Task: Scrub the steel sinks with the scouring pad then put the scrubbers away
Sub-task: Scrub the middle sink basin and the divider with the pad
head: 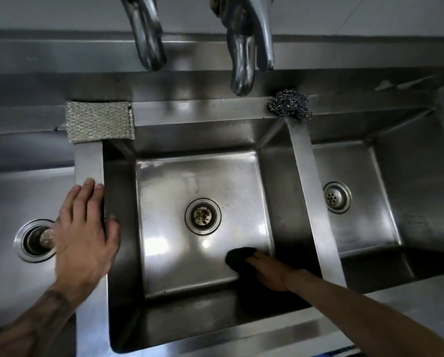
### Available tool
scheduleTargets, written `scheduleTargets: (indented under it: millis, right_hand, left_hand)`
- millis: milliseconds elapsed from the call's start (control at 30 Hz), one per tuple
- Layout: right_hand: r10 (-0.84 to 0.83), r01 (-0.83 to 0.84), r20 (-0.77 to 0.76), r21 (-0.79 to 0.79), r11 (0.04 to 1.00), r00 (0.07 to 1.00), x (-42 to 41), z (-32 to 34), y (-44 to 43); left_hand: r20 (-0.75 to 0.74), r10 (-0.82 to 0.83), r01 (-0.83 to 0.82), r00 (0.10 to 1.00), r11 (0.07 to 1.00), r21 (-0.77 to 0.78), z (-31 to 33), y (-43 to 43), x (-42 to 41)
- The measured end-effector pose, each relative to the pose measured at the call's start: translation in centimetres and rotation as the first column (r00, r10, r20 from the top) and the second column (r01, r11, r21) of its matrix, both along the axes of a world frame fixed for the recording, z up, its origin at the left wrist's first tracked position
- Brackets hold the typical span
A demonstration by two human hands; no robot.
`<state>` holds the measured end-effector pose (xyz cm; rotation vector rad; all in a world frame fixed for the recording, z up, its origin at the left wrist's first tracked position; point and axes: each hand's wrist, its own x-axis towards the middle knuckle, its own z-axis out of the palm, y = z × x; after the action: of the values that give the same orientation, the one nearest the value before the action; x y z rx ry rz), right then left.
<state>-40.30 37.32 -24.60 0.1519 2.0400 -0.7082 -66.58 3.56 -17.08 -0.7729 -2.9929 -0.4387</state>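
Three steel sinks lie side by side. Down in the middle sink (169,191), my right hand (267,273) presses a dark scouring pad (237,256) against the floor near its front right corner, fingers straight on top of the pad. My left hand (85,228) rests flat with spread fingers on the divider (89,161) between the left and middle sinks. A silver mesh scrubber (99,121) lies on the back ledge at the top of that divider. A steel wool ball (290,103) sits on the ledge above the right divider.
Two steel taps (148,34) (244,52) hang over the back of the middle sink. Drains sit in the left sink (35,240), the middle sink (202,215) and the right sink (336,197). A steel backsplash runs behind.
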Motion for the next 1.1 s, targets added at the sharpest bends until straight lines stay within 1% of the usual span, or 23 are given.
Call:
scheduleTargets:
  millis: [133,200,300,400,567,633,733,867,967,1100]
  right_hand:
    - [-0.064,0.062,-0.047,-0.052,0.997,0.997,-1.2,1.3,-2.9]
    - [-0.053,0.048,-0.056,-0.086,0.995,0.997,-1.7,1.9,-4.0]
    - [0.003,0.005,0.05,-0.165,0.986,0.999,-2.4,2.4,-4.6]
    - [0.003,0.025,0.158,-0.171,0.985,0.987,-3.0,3.6,-4.1]
    - [0.021,0.02,0.225,-0.179,0.984,0.974,-2.8,5.1,-2.8]
    - [0.042,-0.003,0.201,-0.192,0.981,0.979,-3.3,5.6,-4.3]
    - [0.081,-0.046,0.13,-0.253,0.966,0.988,-5.1,5.8,-8.4]
    - [0.069,-0.031,0.102,-0.341,0.94,0.992,-6.8,5.5,-13.2]
    - [0.07,-0.028,0.113,-0.336,0.942,0.991,-5.9,5.0,-12.1]
    - [0.02,0.024,0.167,-0.261,0.965,0.986,-3.4,6.1,-6.3]
  left_hand:
    - [-0.003,0.014,-0.014,1.0,1.0,0.009,0.4,0.2,0.1]
    - [-0.012,0.033,-0.033,0.999,0.999,0.019,0.6,0.4,0.3]
    - [-0.005,0.03,-0.03,1.0,0.999,0.009,0.6,0.2,0.3]
    - [-0.002,0.031,-0.032,1.0,0.999,-0.003,0.6,0.1,0.3]
    - [-0.005,0.032,-0.032,0.999,0.999,-0.007,0.4,0.1,0.2]
    - [0.001,0.039,-0.039,0.999,0.999,-0.011,0.5,0.1,0.2]
    - [0.019,0.055,-0.054,0.998,0.998,-0.026,0.7,0.3,0.4]
    - [0.02,0.057,-0.056,0.998,0.997,-0.044,0.9,0.4,0.4]
    - [0.011,0.061,-0.06,0.998,0.997,-0.055,0.9,0.1,0.4]
    - [0.01,0.055,-0.054,0.998,0.997,-0.055,0.8,0.0,0.5]
